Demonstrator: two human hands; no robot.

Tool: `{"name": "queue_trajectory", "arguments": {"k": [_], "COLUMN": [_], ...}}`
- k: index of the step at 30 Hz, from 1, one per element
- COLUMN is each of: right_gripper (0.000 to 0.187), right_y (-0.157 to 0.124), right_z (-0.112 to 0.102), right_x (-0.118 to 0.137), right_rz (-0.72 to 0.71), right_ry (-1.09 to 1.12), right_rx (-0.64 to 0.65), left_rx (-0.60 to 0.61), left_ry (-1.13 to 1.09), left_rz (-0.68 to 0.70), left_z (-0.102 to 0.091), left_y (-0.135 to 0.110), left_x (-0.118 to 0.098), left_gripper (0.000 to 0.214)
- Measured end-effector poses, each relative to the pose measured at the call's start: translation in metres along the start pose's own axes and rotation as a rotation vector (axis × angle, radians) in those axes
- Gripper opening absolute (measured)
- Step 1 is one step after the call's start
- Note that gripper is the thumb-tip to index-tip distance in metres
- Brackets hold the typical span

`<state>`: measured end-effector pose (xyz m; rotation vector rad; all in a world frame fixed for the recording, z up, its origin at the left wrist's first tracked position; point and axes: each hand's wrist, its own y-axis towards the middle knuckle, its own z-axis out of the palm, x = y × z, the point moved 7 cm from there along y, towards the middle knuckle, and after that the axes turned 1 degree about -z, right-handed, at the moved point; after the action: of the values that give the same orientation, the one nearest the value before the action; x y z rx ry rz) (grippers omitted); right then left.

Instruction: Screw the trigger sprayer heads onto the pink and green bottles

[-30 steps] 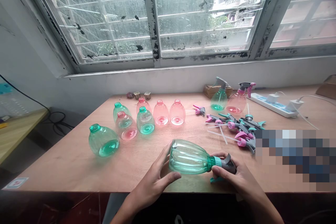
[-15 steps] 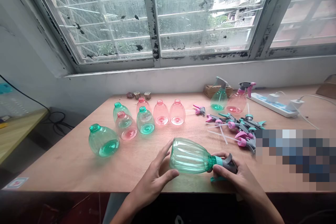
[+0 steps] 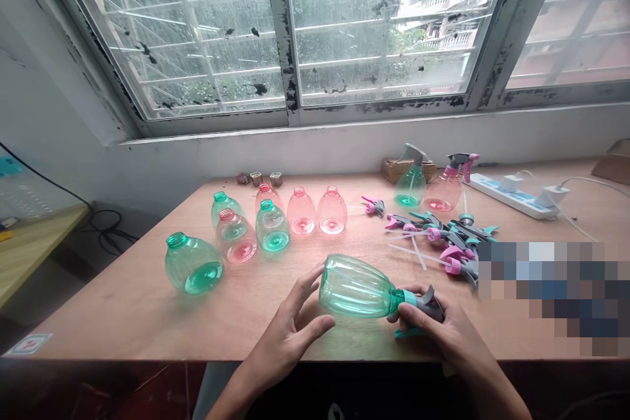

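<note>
A green see-through spray bottle [image 3: 357, 285] lies sideways in the air above the table's front edge, its base to the left. On its neck sits a grey spray head with a teal collar [image 3: 409, 299]. My right hand [image 3: 445, 327] grips it there, thumb over the collar and fingers curled behind. My left hand [image 3: 295, 323] is open at the base, fingers and thumb spread; whether a fingertip touches the plastic I cannot tell. Several loose spray heads [image 3: 453, 236] in pink, teal and grey lie beyond my right hand, some with white tubes.
Several green and pink bottles without heads, such as a green bottle [image 3: 193, 266], stand at the left and middle. Two bottles with heads, one green [image 3: 411, 184], one pink [image 3: 444, 191], stand at the back near a power strip [image 3: 512, 195]. A pixelated patch covers the right.
The bottle's base has tilted up slightly, and its underside has come away from my left thumb. Both hands stay nearly where they were.
</note>
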<state>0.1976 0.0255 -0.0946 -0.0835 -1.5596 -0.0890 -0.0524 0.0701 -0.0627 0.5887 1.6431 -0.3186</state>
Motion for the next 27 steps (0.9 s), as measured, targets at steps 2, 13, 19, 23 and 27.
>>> {"name": "queue_trajectory", "arguments": {"k": [2,13,19,23,27], "right_gripper": [0.040,0.048,0.058,0.058,0.053], "right_y": [0.000,0.004,0.006,0.006,0.004], "right_z": [0.000,-0.004,-0.007,-0.006,-0.003], "right_x": [0.001,-0.005,-0.007,-0.007,-0.006], "right_rz": [0.005,0.054,0.057,0.057,0.056], "right_ry": [-0.001,0.018,0.095,0.038,-0.022], "right_rx": [-0.013,-0.063,-0.075,-0.056,-0.037], "left_rx": [-0.020,-0.024,0.048,0.012,-0.038], "left_ry": [-0.034,0.019,0.052,0.029,0.011], "left_rz": [0.027,0.014,0.061,0.060,0.053], "left_z": [0.000,0.000,0.005,0.005,0.002], "left_y": [0.002,0.000,-0.007,-0.007,-0.005], "left_x": [-0.002,0.001,-0.005,-0.006,-0.006], "left_gripper": [0.047,0.040,0.039,0.057,0.068]}}
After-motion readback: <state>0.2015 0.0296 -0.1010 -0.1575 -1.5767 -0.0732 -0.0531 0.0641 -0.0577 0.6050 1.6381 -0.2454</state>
